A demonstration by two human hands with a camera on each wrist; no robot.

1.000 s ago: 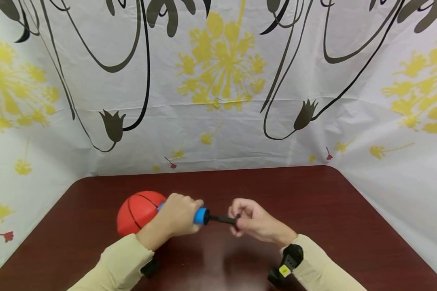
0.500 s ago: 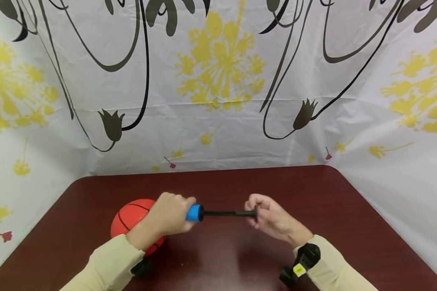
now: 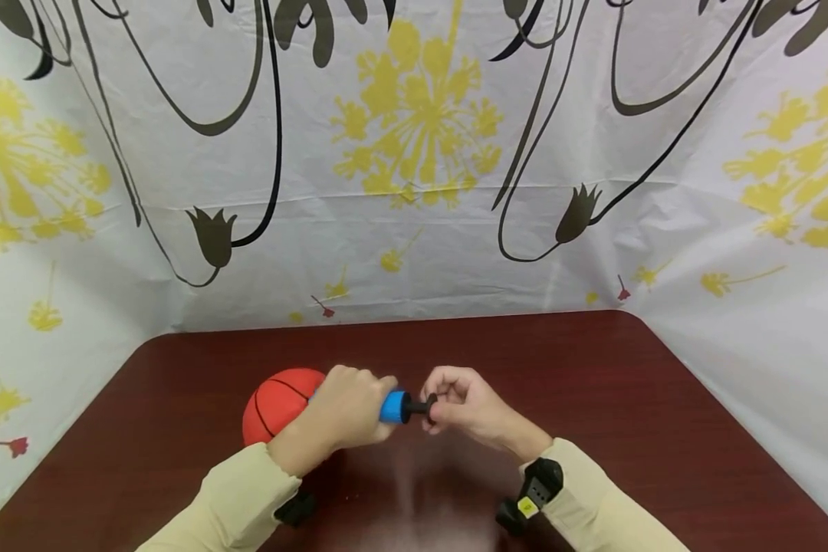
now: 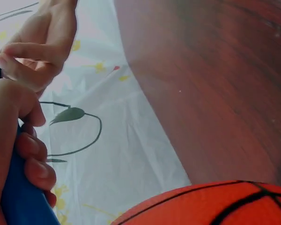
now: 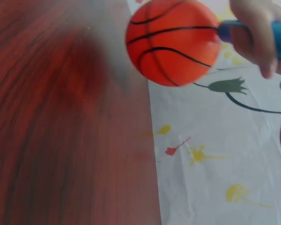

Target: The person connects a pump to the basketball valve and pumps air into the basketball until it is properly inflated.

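Observation:
A blue hand pump (image 3: 393,407) lies level across the middle of the head view, and my left hand (image 3: 347,406) grips its barrel. My right hand (image 3: 471,408) pinches the black handle (image 3: 431,409) at the pump's right end. Only a short length of black rod shows between barrel and handle. At the pump's other end is a small red-orange basketball (image 3: 280,405) with black lines, partly behind my left hand and wrist. In the right wrist view, the pump's narrow end meets the basketball (image 5: 174,44); the exact joint is too small to make out.
Below the hands spreads a dark reddish-brown table (image 3: 559,368) with rounded far corners. A white sheet (image 3: 303,169) with yellow and grey flower prints hangs behind it and along both sides. Black wrist devices (image 3: 541,484) sit at the cuffs of both light sleeves.
My right hand first drew the handle out to the right, baring a long rod, then pushed it back toward the barrel. The left hand, pump and ball shifted left, then right again.

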